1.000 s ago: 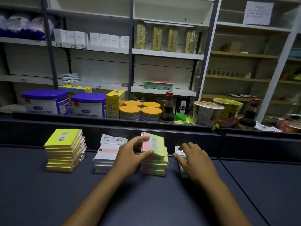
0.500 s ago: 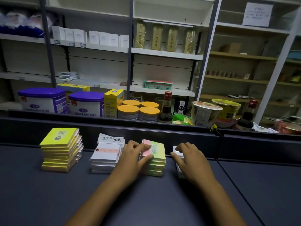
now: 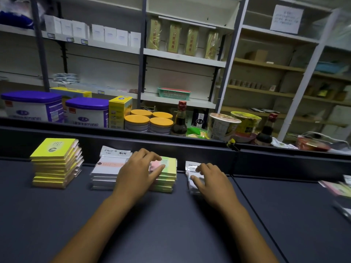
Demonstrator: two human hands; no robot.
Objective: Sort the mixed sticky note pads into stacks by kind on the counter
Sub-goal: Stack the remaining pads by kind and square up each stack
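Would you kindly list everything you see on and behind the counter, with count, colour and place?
yellow pad stack: one, yellow, counter far left
white pad stack: one, white with pink band, left of centre
pastel pad stack: one, pink and green, centre
wrapped pads: small pile, white, right of centre
loose pads: several, blurred, right edge
tubs: two, white with purple lids, behind counter left
tins: four, orange lids
bottles: two, dark
left hand: rests on pastel pad stack
right hand: rests on wrapped pads
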